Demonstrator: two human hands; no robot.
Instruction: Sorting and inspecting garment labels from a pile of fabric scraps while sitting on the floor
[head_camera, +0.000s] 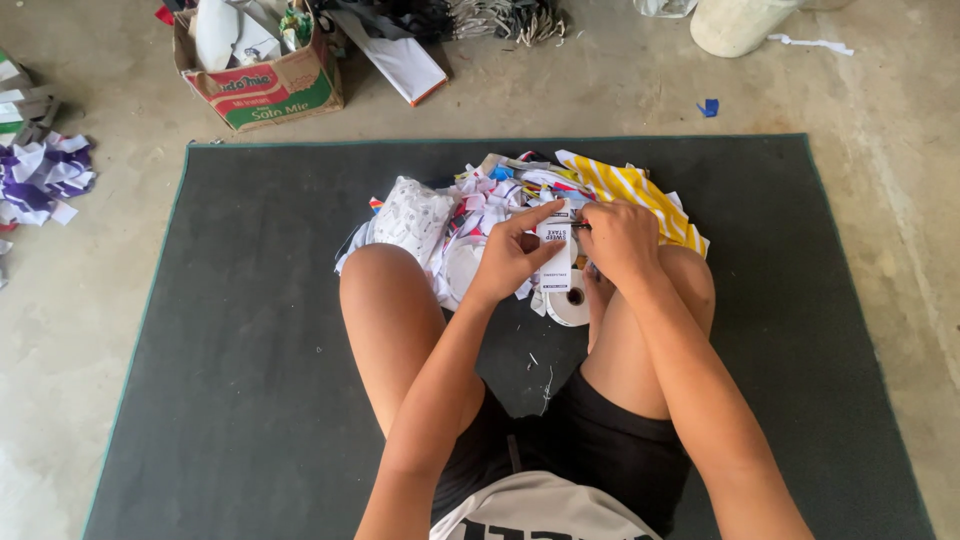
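- Closest to me: bare knees folded on a dark grey mat (250, 400), a few loose threads lying on it between the legs. Nothing finished is stacked down here that I can see.
- Just past the knees, both hands meet over one small white label (556, 250) with black print. My left hand (515, 255) pinches its left edge, thumb underneath and index finger stretched along the top. So that one is grasping the label.
- My right hand (620, 238) is curled tight at the label's right edge. Something small and dark pokes out between the fingers there, maybe a little cutter or pin, too small to call. It's clenched on that, as far as I can tell.
- Right under the label sits a white roll (570, 305) of tape or ribbon, flat on the mat, its core hole facing up, touching my right shin.
- Behind the hands there's a heap of scraps (480, 195), white, red and blue bits mixed, plus a white speckled pouch (412, 218) on the left and a yellow striped cloth (630, 190) on the right.
- My read: I'm mid-way on this one label, and the heap looks like plenty left, though I can't tell sorted pieces from unsorted.
- Further out on the concrete floor: a cardboard box (270, 85) stuffed with offcuts, and purple and white scraps (40, 175) at far left.
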